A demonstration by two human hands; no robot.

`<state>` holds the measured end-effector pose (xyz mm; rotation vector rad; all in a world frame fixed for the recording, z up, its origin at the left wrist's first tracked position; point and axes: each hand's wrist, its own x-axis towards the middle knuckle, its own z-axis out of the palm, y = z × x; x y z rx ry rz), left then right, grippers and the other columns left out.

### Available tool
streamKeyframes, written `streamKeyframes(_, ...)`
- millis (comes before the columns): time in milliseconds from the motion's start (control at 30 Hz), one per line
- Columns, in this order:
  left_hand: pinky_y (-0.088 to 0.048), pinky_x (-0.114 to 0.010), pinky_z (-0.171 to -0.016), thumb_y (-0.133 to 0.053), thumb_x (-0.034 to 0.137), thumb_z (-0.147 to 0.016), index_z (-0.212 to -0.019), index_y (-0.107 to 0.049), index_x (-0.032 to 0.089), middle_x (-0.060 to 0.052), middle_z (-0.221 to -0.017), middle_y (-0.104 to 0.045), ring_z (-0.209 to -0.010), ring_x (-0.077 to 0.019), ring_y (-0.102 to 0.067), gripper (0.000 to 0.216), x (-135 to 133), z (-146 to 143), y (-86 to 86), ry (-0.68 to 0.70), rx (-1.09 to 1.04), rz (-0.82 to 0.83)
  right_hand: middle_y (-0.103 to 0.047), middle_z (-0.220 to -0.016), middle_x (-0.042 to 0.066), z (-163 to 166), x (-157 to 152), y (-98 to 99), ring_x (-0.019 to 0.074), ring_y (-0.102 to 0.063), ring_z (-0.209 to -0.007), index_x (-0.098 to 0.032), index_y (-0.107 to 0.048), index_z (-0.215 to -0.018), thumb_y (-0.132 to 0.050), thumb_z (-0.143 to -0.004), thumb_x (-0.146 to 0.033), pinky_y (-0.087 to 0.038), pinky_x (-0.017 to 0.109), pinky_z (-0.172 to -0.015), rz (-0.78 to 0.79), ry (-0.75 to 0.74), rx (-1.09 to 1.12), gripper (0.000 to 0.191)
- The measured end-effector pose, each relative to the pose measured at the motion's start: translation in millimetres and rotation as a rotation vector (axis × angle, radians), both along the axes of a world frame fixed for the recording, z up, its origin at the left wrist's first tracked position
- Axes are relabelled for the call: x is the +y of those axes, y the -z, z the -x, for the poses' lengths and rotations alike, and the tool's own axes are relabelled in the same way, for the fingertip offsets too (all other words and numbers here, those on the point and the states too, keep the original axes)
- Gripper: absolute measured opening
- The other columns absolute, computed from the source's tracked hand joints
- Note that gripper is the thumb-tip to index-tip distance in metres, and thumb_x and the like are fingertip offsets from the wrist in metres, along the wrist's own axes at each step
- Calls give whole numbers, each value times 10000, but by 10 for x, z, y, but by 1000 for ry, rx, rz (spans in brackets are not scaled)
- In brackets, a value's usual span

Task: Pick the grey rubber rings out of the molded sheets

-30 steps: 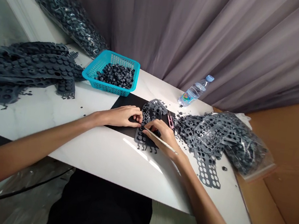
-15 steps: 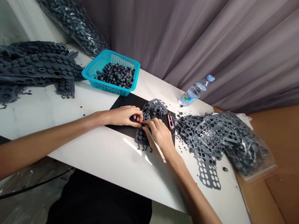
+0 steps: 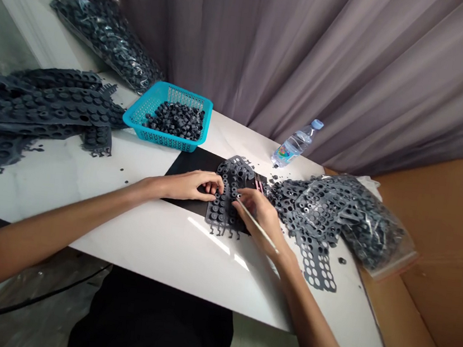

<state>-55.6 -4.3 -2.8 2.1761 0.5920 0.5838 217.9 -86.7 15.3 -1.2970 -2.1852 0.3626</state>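
A dark grey rubber sheet (image 3: 219,212) with rows of round raised plugs lies on a black mat (image 3: 190,165) in front of me. My left hand (image 3: 196,185) is at the sheet's left edge, fingers curled over it and thumb below. My right hand (image 3: 259,213) is over the sheet's right side, closed round a thin pale stick (image 3: 260,230) that slants back past the wrist. Its tip by the fingertips is too small to make out. Pink-handled snips (image 3: 259,183) lie just beyond my right hand, partly hidden by it.
A blue basket (image 3: 126,117) of small black rubber pieces stands behind the mat. Stacked rubber sheets (image 3: 54,106) lie left, below a filled plastic bag (image 3: 109,34). A water bottle (image 3: 296,145), punched-out sheets (image 3: 309,205) and another filled bag (image 3: 380,234) are right.
My hands have parted: the right hand with the stick has moved right, off the spot where both met, uncovering more plugs. The whole view has shifted slightly.
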Motion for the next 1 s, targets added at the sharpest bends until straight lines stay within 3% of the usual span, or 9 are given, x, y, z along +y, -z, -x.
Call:
streamKeyframes(133,-496,-334,-869,-663,346,-957,-1147,-685,221,-48,-1029,-653,-954,-199,-612,229,14,9,20,6,29,2,-699,-988,52,146,-16,-35,224,-651,-931,-258,-670,-1096,-580,-1072,-377,-537,342,-846,-14,-117,-67,151)
streamKeyframes(333,-487,-328,-878,-661,336,-969,-1171,-692,227,-45,-1035,-647,-955,-197,-609,231,18,13,21,9,40,-15,-710,-1015,56,117,30,-39,231,-641,-940,-262,-683,-1083,-628,-1050,-401,-536,341,-844,-21,-143,-130,153)
streamKeyframes(567,-484,-321,-863,-668,358,-968,-1168,-693,223,-41,-1017,-641,-943,-195,-607,243,29,8,54,-4,40,-32,-706,-1047,62,210,9,-12,242,-635,-972,-253,-662,-1150,-605,-1063,-382,-534,340,-819,-60,-72,-227,166)
streamKeyframes(667,-486,-322,-865,-670,371,-966,-1165,-689,225,-39,-1015,-643,-940,-195,-610,248,42,8,75,-6,34,-30,-707,-1075,84,229,42,74,256,-637,-984,-225,-646,-1248,-573,-1081,-339,-536,355,-830,-136,-58,-344,215)
streamKeyframes(767,-486,-322,-858,-659,392,-976,-1172,-683,227,-36,-996,-636,-923,-193,-607,258,50,2,85,-4,35,-30,-703,-1074,107,260,66,190,276,-637,-999,-198,-646,-1205,-516,-1104,-335,-534,379,-850,-227,-38,-433,214)
streamKeyframes(1000,-454,-342,-891,-648,433,-980,-1197,-642,226,-30,-992,-631,-925,-201,-590,300,31,-21,33,-10,97,-47,-620,-1151,167,352,48,262,308,-606,-1076,-156,-552,-1292,-390,-1122,-319,-544,413,-836,-209,228,-246,287)
